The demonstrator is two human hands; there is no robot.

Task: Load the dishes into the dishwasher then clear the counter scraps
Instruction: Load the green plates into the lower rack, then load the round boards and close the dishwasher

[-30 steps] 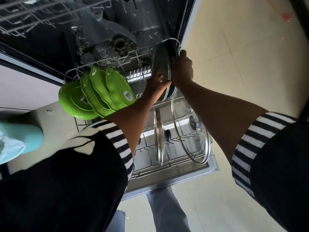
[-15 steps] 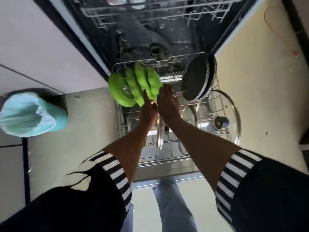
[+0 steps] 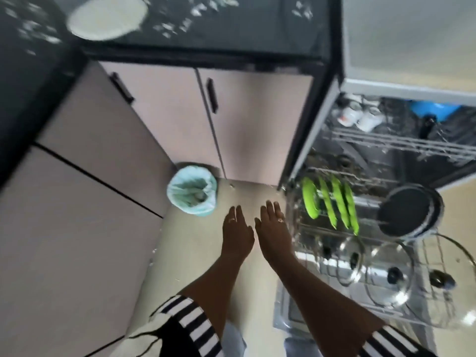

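Observation:
The dishwasher stands open at the right with its lower rack (image 3: 296, 210) pulled out. Several green plates (image 3: 331, 204) stand upright in it, a dark pan (image 3: 407, 212) leans behind them, and glass lids (image 3: 391, 274) rest toward the front. Cups (image 3: 358, 118) and a blue item (image 3: 432, 109) sit in the upper rack. My left hand (image 3: 237, 233) and my right hand (image 3: 274, 233) hover side by side over the floor, left of the rack, fingers straight and holding nothing. On the dark counter (image 3: 231, 29) lie a pale plate (image 3: 107, 18) and scattered scraps (image 3: 177, 28).
A small bin lined with a light blue bag (image 3: 192, 188) stands on the floor against the pale cabinets (image 3: 164, 119), just left of the dishwasher. Black handles stick out from the cabinet doors. The beige floor (image 3: 195, 253) lies between the cabinets and the rack.
Both hands have left the rack and moved left over the floor, empty. The view has swung left and up, bringing the counter, cabinets and bin into sight.

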